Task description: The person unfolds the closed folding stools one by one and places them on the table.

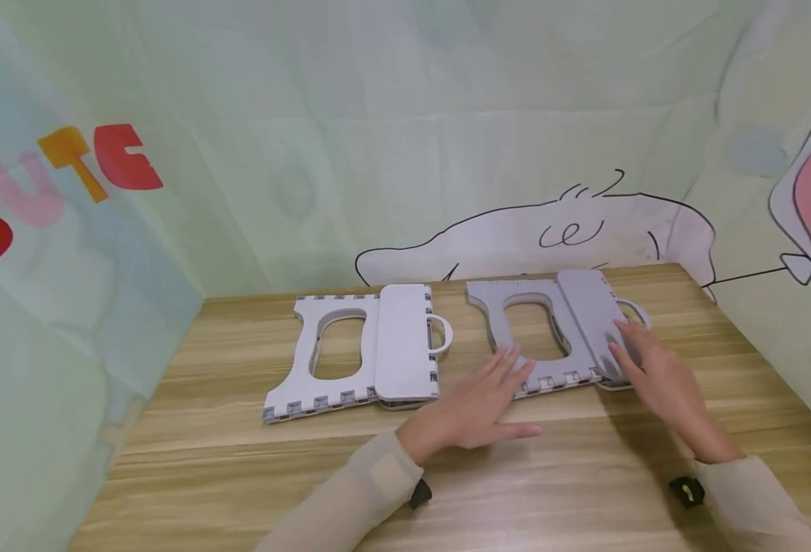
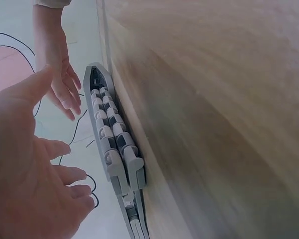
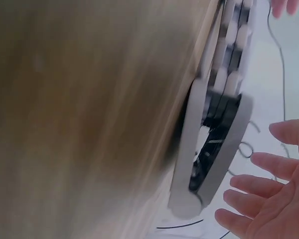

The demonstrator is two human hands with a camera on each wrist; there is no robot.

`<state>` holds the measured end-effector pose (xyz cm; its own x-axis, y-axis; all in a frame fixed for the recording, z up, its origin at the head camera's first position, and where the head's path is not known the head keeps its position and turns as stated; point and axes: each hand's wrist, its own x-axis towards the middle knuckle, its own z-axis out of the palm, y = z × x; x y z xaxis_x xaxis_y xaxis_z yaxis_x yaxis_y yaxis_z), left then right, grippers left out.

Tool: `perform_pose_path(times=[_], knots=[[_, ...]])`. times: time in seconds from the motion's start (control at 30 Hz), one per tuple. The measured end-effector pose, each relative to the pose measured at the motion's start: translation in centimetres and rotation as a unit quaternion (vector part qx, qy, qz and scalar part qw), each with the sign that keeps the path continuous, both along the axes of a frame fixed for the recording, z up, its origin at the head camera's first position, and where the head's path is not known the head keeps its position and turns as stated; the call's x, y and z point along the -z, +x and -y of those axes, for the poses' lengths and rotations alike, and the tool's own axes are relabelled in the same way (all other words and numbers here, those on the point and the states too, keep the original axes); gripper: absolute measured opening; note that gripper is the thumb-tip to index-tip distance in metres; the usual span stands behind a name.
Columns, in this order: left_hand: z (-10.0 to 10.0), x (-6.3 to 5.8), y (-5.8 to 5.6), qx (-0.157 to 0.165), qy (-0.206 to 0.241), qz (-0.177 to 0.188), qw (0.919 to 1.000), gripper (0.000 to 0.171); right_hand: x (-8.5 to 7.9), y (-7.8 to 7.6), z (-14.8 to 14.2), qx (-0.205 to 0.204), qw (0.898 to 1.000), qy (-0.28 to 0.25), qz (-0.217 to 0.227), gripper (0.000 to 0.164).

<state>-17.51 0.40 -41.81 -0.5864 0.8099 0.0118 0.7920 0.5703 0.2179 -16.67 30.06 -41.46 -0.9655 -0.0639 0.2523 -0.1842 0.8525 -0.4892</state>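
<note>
Two folded step stools lie flat side by side on the wooden table in the head view. The left stool is pale grey-white, with an oval opening and a carry handle on its right. The right stool has the same shape. My left hand is held above its near left corner, fingers spread and straight. Over its top panel and handle side, my right hand hovers with fingers extended. In both wrist views a gap shows between each hand and the stool's edge, where hinge segments line the side.
The wood-grain table stretches in front of the stools. A printed cloth backdrop with cartoon drawings and letters hangs behind the table and along its sides. Small dark devices sit at both wrists.
</note>
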Motion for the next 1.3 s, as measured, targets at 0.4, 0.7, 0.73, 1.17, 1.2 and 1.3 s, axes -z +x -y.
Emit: perform_pose_path(times=[0.4, 0.7, 0.73, 1.17, 1.2, 1.3], knots=[[-0.8, 0.7, -0.2, -0.005, -0.009, 0.009, 0.9999, 0.093, 0.1, -3.1, -2.7, 0.043, 0.999, -0.002, 0.012, 0.05], [-1.2, 1.1, -0.1, -0.009, -0.025, 0.005, 0.9996, 0.091, 0.2, -4.8, -4.1, 0.052, 0.995, -0.02, 0.084, 0.055], [-1.3, 1.1, -0.1, -0.009, -0.026, 0.004, 0.9996, 0.09, 0.1, -4.9, -4.2, 0.049, 0.995, -0.023, 0.089, 0.055], [-1.9, 0.8, 0.0, -0.016, -0.058, -0.001, 0.9982, 0.093, -0.1, -5.9, -5.2, 0.058, 0.988, -0.04, 0.141, 0.06], [-2.0, 0.7, 0.0, -0.017, -0.06, 0.0, 0.9981, 0.093, -0.1, -5.9, -5.3, 0.058, 0.987, -0.044, 0.146, 0.06], [-2.1, 0.7, 0.1, -0.019, -0.06, 0.011, 0.9979, 0.093, 0.0, -6.0, -5.4, 0.058, 0.986, -0.047, 0.151, 0.06]])
